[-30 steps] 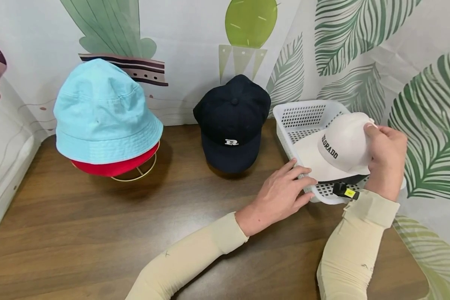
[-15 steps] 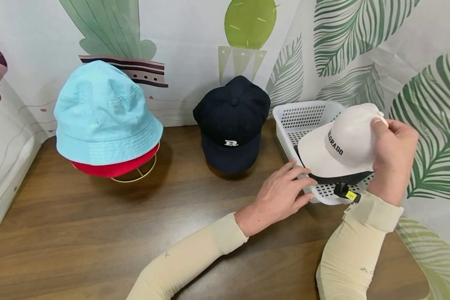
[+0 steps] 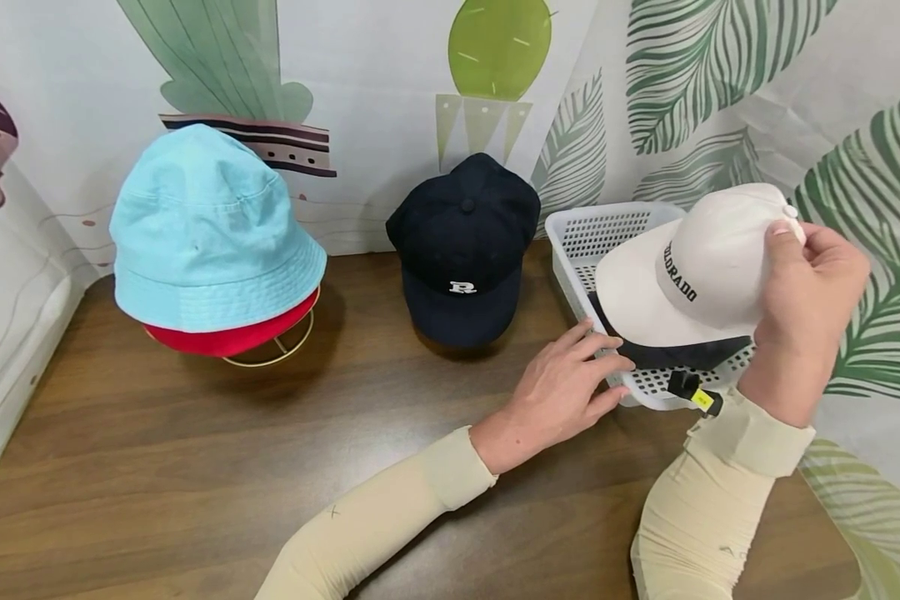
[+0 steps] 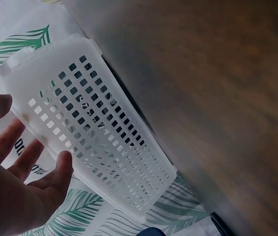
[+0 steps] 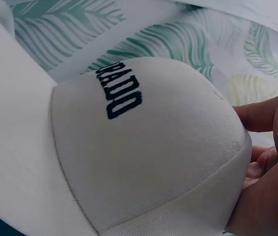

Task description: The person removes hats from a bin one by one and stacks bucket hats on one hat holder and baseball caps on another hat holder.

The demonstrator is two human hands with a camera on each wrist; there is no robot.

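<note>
My right hand (image 3: 813, 292) pinches a white baseball cap (image 3: 727, 258) at the crown, near its top button, with thumb and fingers. The cap, lettered "COLORADO", is tilted with its brim to the left, above a white perforated basket (image 3: 566, 262). In the right wrist view, the cap's crown (image 5: 163, 132) fills the middle, with fingertips at its right edge. Under it in the basket lies a dark item (image 3: 678, 356), mostly hidden. My left hand (image 3: 551, 392) rests its fairly straight fingers on the basket's near left rim; the left wrist view shows fingertips (image 4: 63, 164) at that wall.
A navy baseball cap (image 3: 465, 250) with a white "R" stands at the back middle of the wooden table (image 3: 270, 467). At the left, a light-blue bucket hat (image 3: 210, 233) sits over a red hat (image 3: 232, 335) on a gold wire stand (image 3: 281, 354). Patterned cloth hangs behind.
My right hand has raised the white cap and moved it to the right, uncovering more of the dark item beneath. The left hand has stayed on the basket's rim.
</note>
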